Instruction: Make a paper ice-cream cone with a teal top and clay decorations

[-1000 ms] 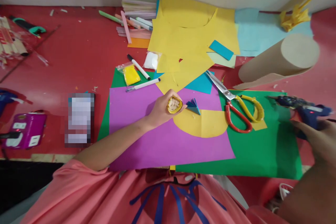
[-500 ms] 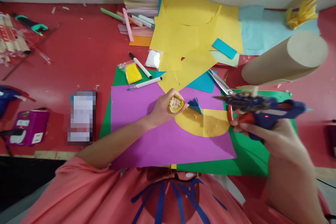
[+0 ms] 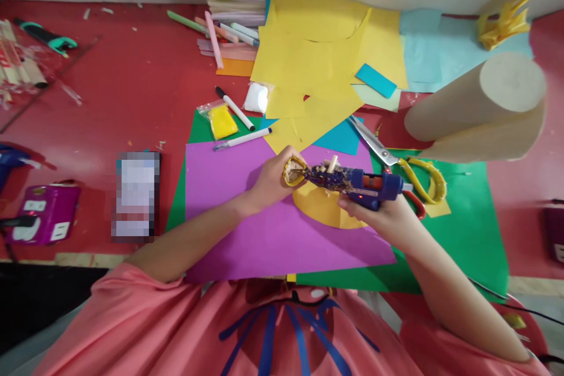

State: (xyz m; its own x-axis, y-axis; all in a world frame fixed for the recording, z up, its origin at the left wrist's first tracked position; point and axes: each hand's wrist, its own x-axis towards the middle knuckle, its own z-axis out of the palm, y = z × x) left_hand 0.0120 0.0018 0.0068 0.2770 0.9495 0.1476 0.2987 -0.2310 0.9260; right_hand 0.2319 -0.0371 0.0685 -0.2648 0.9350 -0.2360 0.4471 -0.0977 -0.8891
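My left hand point(image 3: 271, 185) is wrapped round a small yellow-rimmed tube point(image 3: 289, 180), its open end facing up and packed with pale crumpled stuffing. In my right hand point(image 3: 388, 217) is a blue glue gun point(image 3: 374, 184), its red light lit and its front crusted with residue. The nozzle points left and reaches the tube's opening; whether it touches the stuffing I cannot make out. Under the gun lies a yellow paper half-oval point(image 3: 317, 205) on a purple sheet point(image 3: 247, 241). Scissors point(image 3: 374, 144) with red and yellow handles lie just beyond the gun.
A large paper roll point(image 3: 462, 97) lies at the right. Yellow sheets point(image 3: 326, 64) and several markers point(image 3: 240, 108) are behind the purple sheet, near a yellow clay packet point(image 3: 222, 121). A phone point(image 3: 136, 197) and a purple power box point(image 3: 46, 211) sit at the left.
My right hand has brought the glue gun leftward from the right side, so its nozzle is now at the tube's opening. The scissors' handles have come into view. My left hand has hardly moved.
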